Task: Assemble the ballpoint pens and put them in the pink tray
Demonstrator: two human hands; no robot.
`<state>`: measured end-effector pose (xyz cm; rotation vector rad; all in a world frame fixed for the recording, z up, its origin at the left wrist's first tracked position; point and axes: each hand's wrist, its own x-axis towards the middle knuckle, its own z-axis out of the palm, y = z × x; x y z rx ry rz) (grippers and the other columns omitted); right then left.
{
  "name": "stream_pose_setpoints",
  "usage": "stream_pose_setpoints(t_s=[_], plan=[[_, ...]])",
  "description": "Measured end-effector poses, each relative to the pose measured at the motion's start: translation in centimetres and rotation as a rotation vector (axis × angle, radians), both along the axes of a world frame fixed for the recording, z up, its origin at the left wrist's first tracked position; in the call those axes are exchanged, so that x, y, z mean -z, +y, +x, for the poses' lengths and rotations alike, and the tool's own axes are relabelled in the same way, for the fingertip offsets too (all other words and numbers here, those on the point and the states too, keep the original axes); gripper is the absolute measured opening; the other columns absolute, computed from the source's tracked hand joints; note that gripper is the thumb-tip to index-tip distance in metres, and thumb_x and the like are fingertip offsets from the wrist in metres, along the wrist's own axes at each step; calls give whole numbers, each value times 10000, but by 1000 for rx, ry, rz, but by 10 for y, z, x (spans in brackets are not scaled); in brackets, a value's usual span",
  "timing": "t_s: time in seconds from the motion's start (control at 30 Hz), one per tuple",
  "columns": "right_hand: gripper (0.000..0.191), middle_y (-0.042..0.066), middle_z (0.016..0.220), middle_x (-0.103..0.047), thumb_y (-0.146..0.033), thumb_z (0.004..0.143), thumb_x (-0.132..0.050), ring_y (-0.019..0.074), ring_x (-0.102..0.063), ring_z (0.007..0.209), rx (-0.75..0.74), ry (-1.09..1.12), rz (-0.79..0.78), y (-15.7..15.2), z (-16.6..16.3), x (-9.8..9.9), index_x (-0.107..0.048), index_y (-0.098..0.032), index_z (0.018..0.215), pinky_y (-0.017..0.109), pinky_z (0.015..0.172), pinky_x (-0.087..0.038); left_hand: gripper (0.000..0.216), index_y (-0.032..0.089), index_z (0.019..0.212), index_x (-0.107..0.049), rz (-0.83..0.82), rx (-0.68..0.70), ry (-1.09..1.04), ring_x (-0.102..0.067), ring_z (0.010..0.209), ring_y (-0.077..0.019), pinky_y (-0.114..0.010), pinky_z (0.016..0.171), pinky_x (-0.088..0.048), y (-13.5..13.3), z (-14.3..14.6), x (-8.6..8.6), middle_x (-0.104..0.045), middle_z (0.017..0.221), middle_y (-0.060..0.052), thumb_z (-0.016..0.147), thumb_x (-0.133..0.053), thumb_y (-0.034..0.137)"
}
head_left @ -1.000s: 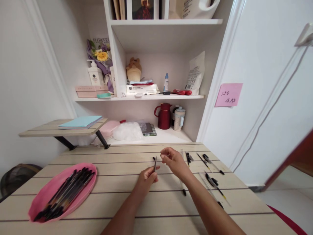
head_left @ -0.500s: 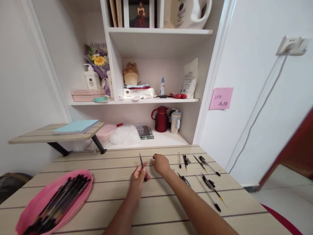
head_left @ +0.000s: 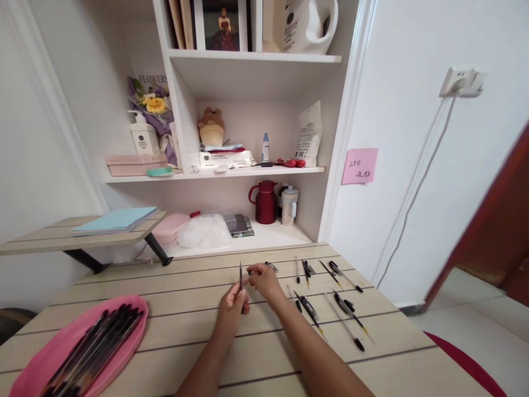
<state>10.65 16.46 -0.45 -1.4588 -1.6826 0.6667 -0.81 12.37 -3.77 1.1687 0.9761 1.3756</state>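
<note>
Over the middle of the table, my left hand is closed around a slim dark pen, its tip pointing up. My right hand is beside it, thumb and fingers pinched close to the pen. Something small and dark shows at those fingertips, too small to name. Just beyond the right hand lies a dark pen cap. To the right, several pens lie in parts: a clear barrel with a black end, a refill with a yellowish end and black caps.
A pink oval tray full of black pens stands at the left. Behind it is a small raised wooden shelf bearing blue paper. At the back are a plastic bag, a red jug and a cup.
My right hand has moved left, its fingertips now close to the pen in my left hand. The pen stands more upright. The whole view has shifted slightly.
</note>
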Motion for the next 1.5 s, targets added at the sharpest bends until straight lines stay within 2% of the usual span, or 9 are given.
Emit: stream_pose_setpoints(t_s=[0.07, 0.13, 0.17, 0.23, 0.47, 0.7, 0.93, 1.27, 1.5], plan=[[238, 16, 655, -625, -229, 739, -464, 140, -598, 593, -54, 360, -22, -2, 10, -9, -575, -154, 935, 230, 511, -428, 525, 126, 1082, -562, 21, 33, 52, -409, 413, -63, -194, 424, -312, 0, 2, 2, -458, 525, 56, 670, -588, 450], [266, 4, 655, -612, -283, 673, -571, 130, -590, 588, -119, 774, -56, -5, 19, -20, -573, -159, 907, 221, 506, -418, 524, 121, 1078, -562, 16, 63, 81, -396, 403, -62, -193, 412, -302, 0, 3, 3, -448, 513, 60, 678, -571, 458], [288, 1, 666, -612, -289, 631, -619, 125, -587, 593, -145, 895, -73, -7, 23, -26, -577, -164, 887, 218, 513, -415, 526, 118, 1076, -562, 9, 72, 88, -392, 400, -61, -192, 408, -298, -1, 3, 3, -444, 510, 61, 679, -566, 462], [322, 2, 683, -618, -292, 571, -677, 118, -582, 598, -177, 995, -95, -9, 28, -36, -588, -169, 855, 215, 525, -409, 528, 116, 1072, -563, 0, 80, 92, -386, 397, -60, -192, 403, -293, -1, 3, 3, -443, 510, 60, 680, -561, 469], [358, 18, 712, -652, -293, 532, -708, 112, -565, 597, -210, 957, -74, -11, 24, -46, -602, -167, 849, 221, 540, -381, 541, 124, 1130, -537, 3, 97, 128, -394, 411, -61, -190, 417, -303, -1, 2, 7, -457, 520, 52, 704, -542, 457], [288, 19, 697, -642, -271, 560, -678, 110, -537, 595, -177, 883, 24, -12, 24, -50, -614, -164, 819, 227, 537, -368, 537, 126, 1159, -524, 1, 110, 157, -404, 420, -64, -188, 426, -309, 0, 1, 10, -462, 521, 50, 722, -533, 438], [258, -3, 658, -595, -277, 565, -666, 119, -530, 602, -203, 793, 63, -7, 18, -42, -617, -169, 795, 242, 564, -395, 530, 130, 1152, -531, 3, 110, 146, -376, 404, -57, -185, 418, -296, 1, 2, 13, -443, 508, 60, 721, -527, 438], [188, -59, 541, -465, -251, 591, -629, 84, -410, 500, -240, 681, 70, -8, 16, -37, -600, -170, 759, 218, 487, -330, 513, 112, 1126, -535, 17, 107, 144, -380, 403, -57, -187, 413, -289, 0, 2, 9, -441, 517, 58, 729, -517, 437], [269, -67, 548, -462, -238, 590, -622, 83, -407, 490, -244, 688, 56, -6, 16, -35, -570, -177, 846, 219, 484, -332, 514, 125, 1149, -521, 25, 101, 173, -383, 407, -61, -189, 417, -294, 2, 1, 13, -447, 524, 56, 740, -502, 435]])
